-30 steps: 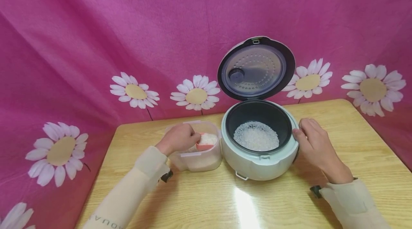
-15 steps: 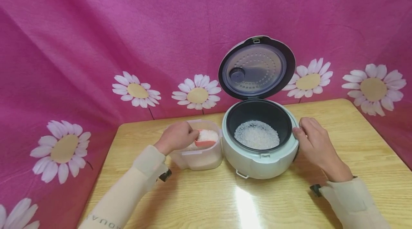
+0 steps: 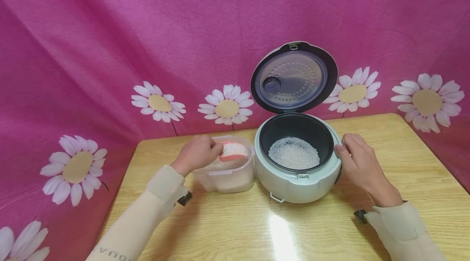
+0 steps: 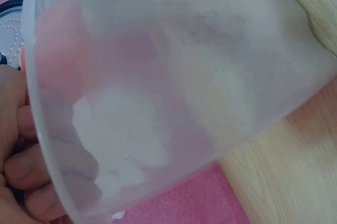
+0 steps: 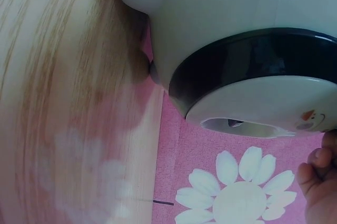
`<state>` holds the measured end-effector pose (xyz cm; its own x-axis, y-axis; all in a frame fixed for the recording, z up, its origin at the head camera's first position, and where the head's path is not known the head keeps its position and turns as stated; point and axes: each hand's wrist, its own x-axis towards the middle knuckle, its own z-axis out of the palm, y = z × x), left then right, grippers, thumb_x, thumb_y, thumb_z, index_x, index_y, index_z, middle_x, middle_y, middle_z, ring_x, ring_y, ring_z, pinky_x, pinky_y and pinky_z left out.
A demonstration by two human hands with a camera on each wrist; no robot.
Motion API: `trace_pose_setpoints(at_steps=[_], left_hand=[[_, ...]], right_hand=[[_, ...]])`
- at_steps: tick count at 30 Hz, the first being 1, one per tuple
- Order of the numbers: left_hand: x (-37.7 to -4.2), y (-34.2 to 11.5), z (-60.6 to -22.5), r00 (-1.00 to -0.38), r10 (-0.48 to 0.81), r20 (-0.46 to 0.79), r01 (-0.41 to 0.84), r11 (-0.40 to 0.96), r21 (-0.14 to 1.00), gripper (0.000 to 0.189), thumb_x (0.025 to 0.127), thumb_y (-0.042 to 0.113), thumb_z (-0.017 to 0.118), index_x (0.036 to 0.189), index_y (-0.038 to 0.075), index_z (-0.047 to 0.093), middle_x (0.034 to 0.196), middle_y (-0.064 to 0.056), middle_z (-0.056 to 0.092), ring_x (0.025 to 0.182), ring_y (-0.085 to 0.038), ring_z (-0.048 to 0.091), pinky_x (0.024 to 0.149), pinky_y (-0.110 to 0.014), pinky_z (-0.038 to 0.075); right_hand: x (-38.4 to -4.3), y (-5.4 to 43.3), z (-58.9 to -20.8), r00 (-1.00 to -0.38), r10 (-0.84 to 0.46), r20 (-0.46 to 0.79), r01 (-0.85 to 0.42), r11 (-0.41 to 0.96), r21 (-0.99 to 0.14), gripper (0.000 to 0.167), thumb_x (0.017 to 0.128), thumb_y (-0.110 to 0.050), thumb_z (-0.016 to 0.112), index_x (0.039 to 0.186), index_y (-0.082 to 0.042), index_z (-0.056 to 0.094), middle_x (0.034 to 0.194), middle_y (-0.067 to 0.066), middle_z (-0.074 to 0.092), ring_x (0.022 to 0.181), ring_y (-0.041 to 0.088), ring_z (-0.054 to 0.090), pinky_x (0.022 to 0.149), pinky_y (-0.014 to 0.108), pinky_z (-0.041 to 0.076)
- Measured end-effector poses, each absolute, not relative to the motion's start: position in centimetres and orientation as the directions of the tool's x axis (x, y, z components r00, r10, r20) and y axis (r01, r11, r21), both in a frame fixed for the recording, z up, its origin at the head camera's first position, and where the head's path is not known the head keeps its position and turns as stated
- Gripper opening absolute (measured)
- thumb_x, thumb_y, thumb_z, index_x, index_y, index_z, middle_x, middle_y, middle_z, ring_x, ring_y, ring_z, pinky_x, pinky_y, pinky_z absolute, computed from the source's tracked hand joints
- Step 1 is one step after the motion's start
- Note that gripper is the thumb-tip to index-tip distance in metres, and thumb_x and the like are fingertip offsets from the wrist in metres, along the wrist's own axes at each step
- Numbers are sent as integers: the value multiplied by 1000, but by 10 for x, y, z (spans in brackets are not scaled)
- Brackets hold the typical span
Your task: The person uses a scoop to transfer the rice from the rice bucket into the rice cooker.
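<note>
My left hand grips the handle end of a red scoop heaped with white rice. The scoop is at the mouth of a translucent plastic container, which holds more rice. In the left wrist view, curled fingers show partly through the container's wall. A pale rice cooker stands to the right with its lid raised and rice in its dark inner pot. My right hand holds the cooker's right edge, thumb on the rim, fingers curled beside it.
Both vessels stand close together on a light wooden table. A pink cloth with daisies hangs behind and to the left. The cooker's front latch sticks out low on its body.
The left hand has drawn the scoop slightly up and leftward within the container, and more of the scoop and its rice shows. The right hand stays at the cooker's rim.
</note>
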<state>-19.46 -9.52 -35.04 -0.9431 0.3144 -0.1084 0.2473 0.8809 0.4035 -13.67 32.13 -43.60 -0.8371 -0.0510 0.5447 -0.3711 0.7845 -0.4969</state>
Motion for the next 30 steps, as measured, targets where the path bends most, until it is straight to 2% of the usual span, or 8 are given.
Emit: trace_pose_setpoints(at_steps=[8,13,18,25,30], left_hand=[[-191,-100,-345,-944,323,-67,270,873,407,35,95,26,54,67,15,72,56,7,42,53,-10,35,55,-26,31],[-190,-104,-342,-946,323,-39,278,864,419,34,95,24,54,68,18,74,53,7,43,51,-9,33,53,-25,29],[-191,-106,-336,-945,327,-5,291,850,440,38,95,23,53,61,18,68,51,8,39,50,-8,30,51,-25,27],[-193,-99,-317,-948,314,47,294,812,504,46,95,22,51,51,17,42,51,7,27,49,-10,24,50,-25,21],[-197,-92,-307,-940,328,95,331,805,492,46,95,22,52,51,18,41,51,7,28,48,-9,26,49,-24,20]], right_hand=[[-136,321,-437,-842,-51,537,-367,784,-501,13,98,-10,53,85,-11,51,80,2,46,85,1,35,71,17,31],[-136,321,-437,-845,-46,533,-361,784,-506,13,98,-11,53,85,-11,51,80,2,46,85,2,35,71,17,31],[-137,321,-438,-850,-40,526,-353,784,-511,14,98,-12,53,85,-11,51,80,2,45,84,2,36,71,17,30],[-136,321,-437,-857,-40,514,-346,784,-516,14,99,-13,52,86,-11,51,80,2,45,84,2,36,70,17,31],[-136,321,-436,-856,-43,516,-348,784,-513,14,99,-13,52,86,-11,51,80,2,45,84,2,35,70,17,31]])
